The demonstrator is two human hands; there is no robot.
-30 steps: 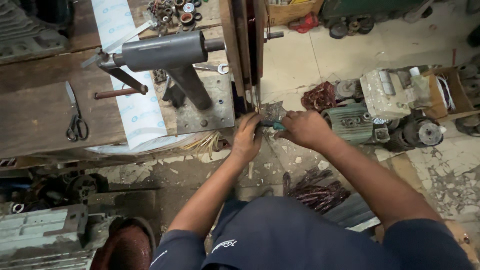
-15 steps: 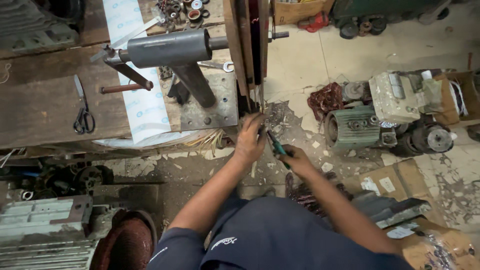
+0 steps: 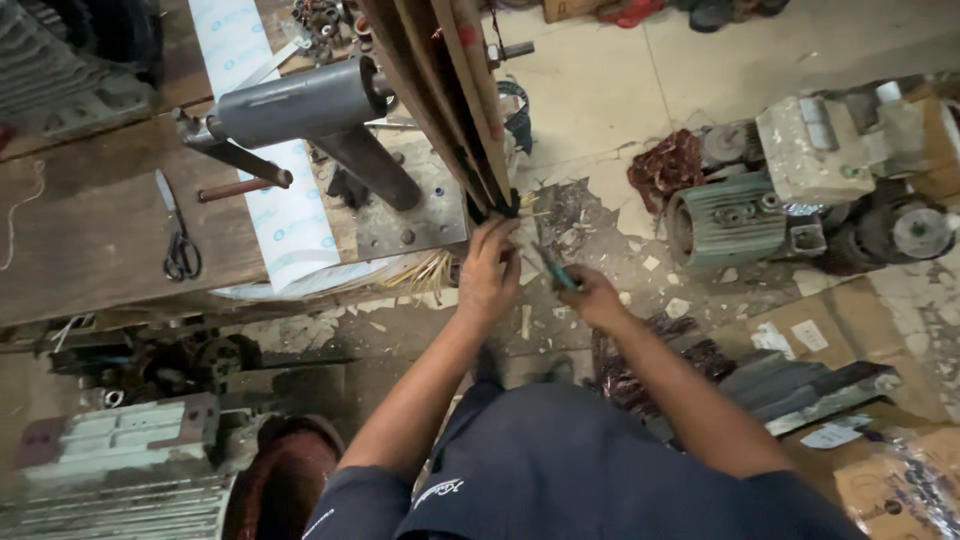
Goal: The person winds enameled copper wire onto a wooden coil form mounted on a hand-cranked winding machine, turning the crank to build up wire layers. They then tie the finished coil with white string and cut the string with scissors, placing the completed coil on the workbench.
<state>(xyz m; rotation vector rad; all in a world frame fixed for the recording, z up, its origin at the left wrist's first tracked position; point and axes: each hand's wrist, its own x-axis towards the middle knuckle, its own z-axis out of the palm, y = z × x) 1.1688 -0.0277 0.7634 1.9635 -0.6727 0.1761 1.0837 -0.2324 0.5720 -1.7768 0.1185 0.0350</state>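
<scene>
The right hand [image 3: 592,296] is closed around a small hand tool with green-blue grips [image 3: 556,270], the tool's dark tip pointing up and left toward the other hand; what kind of tool it is cannot be told for certain. The left hand [image 3: 488,272] is raised with fingers spread and slightly curled, the fingertips touching the lower end of a bundle of long brown wooden slats with a dark wound band at their bottom edge [image 3: 470,130]. It holds nothing closed in its grasp. The two hands are near each other, not touching.

The bundle rises steeply toward the top of the frame, beside a grey metal cylinder on a slanted metal post [image 3: 300,100], which is fixed to a bolted grey steel plate [image 3: 425,215]. The plate sits at the edge of a worn brown wooden bench [image 3: 90,240]. On the bench lie a strip of white printed paper [image 3: 285,215] and black-handled scissors [image 3: 178,245], well apart from the hands.

On the dusty concrete floor [image 3: 600,100] to the right stand a ribbed grey-green electric motor housing [image 3: 728,220] and a clump of reddish copper winding wire [image 3: 665,165]. A pale ribbed motor casing [image 3: 120,470] lies at lower left.
</scene>
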